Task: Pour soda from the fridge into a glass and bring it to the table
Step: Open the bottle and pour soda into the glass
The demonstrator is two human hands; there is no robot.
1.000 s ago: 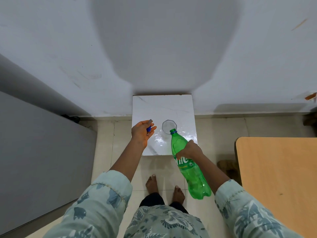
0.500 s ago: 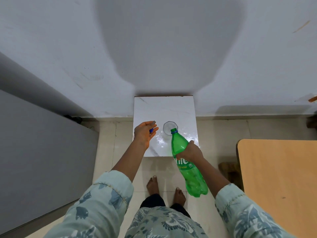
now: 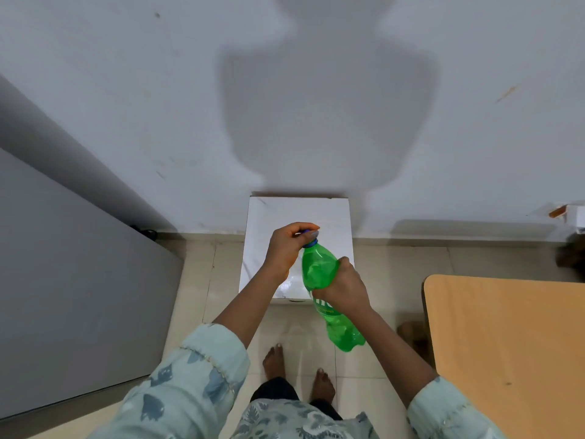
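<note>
The only lettering is on the label [image 3: 323,305] of the green soda bottle [image 3: 318,270], just under the grip of the right hand [image 3: 343,291]. The hand partly covers large white letters, leaving roughly "ite". The yellow print beneath is too small to read.

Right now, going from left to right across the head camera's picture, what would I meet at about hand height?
Big grey flat panel → left hand gripping the blue bottle cap → green plastic soda bottle, held by the right hand → light brown wooden table.
</note>
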